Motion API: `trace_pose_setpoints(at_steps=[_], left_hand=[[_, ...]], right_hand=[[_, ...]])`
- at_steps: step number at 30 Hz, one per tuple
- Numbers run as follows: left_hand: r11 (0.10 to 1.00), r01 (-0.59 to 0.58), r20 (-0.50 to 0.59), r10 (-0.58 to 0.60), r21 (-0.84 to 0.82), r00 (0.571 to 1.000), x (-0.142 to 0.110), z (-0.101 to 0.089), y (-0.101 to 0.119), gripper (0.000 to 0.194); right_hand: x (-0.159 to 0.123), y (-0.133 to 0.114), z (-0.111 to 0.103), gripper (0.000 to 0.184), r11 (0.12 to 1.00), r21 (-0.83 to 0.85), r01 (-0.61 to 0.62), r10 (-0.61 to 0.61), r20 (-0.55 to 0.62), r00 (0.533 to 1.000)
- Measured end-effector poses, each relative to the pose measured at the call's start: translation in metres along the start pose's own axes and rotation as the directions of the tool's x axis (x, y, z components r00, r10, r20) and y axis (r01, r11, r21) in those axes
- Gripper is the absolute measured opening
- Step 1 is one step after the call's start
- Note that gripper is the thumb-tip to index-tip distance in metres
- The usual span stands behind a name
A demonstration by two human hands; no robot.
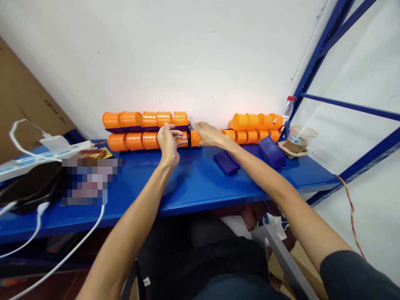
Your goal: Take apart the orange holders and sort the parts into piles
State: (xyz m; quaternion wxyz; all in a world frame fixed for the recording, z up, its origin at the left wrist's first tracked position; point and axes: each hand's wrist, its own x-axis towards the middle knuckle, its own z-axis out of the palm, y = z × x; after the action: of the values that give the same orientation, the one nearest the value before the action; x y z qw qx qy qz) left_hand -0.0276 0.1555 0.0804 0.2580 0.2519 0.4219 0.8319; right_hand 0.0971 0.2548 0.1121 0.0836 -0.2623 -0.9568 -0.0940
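Orange plastic cups (134, 141) lie on their sides in two stacked rows along the wall, on the left half of the blue shelf. Dark blue sheets (125, 129) lie between these rows. My left hand (168, 143) is in front of the right end of this group, fingers apart and slightly bent, with nothing visible in them. My right hand (208, 134) is by the gap between the two groups, over an orange cup (195, 138) of the lower row; its fingers are smeared by motion. A second group of orange cups (254, 121), also in two rows, lies to the right.
Dark blue folded pieces (227, 162) and a thicker dark blue stack (271, 151) lie on the blue shelf (193, 183). A drink cup in a holder (296, 141) and a bottle (287, 107) stand right. A power strip (71, 149), phone (31, 183) and white cables occupy the left.
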Motion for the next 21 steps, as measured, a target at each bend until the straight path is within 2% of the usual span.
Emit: trace_pose_setpoints(at_steps=[4,7,9,11,13,16,18,21], left_hand=[[1.0,-0.01,0.006,0.01,-0.004,1.0,0.001,-0.001,0.0,0.029],[1.0,-0.005,-0.002,0.005,-0.016,1.0,0.002,-0.001,0.0,0.029],[1.0,0.005,0.002,-0.005,-0.02,1.0,0.002,0.0,0.001,0.028],[1.0,0.029,0.04,-0.029,-0.007,0.999,0.001,0.0,0.002,0.027],[0.997,0.062,0.108,-0.065,0.036,0.992,0.0,0.001,0.002,0.028],[0.985,0.109,0.202,-0.134,0.132,0.97,-0.003,0.001,0.0,0.031],[0.975,0.138,0.229,-0.176,0.172,0.957,-0.005,0.002,-0.004,0.035],[0.972,0.177,0.229,-0.209,0.152,0.951,-0.004,0.002,-0.008,0.044]], right_hand=[[0.01,-0.016,0.025,0.079,0.999,0.03,-0.015,0.014,0.041,0.999],[0.01,-0.014,0.031,0.062,0.999,-0.019,-0.044,0.045,0.031,0.998],[0.008,-0.008,0.029,0.049,0.998,-0.036,-0.042,0.043,0.027,0.999],[0.005,0.001,0.023,0.043,0.998,-0.042,-0.049,0.05,0.014,0.999],[0.0,0.01,0.014,0.044,0.994,-0.051,-0.091,0.088,-0.058,0.994],[-0.012,0.019,-0.003,0.055,0.99,-0.033,-0.134,0.122,-0.252,0.96],[-0.022,0.019,-0.012,0.063,0.996,0.006,-0.091,0.086,-0.368,0.926],[-0.04,0.006,-0.016,0.069,0.996,0.049,0.071,-0.038,-0.48,0.876]])
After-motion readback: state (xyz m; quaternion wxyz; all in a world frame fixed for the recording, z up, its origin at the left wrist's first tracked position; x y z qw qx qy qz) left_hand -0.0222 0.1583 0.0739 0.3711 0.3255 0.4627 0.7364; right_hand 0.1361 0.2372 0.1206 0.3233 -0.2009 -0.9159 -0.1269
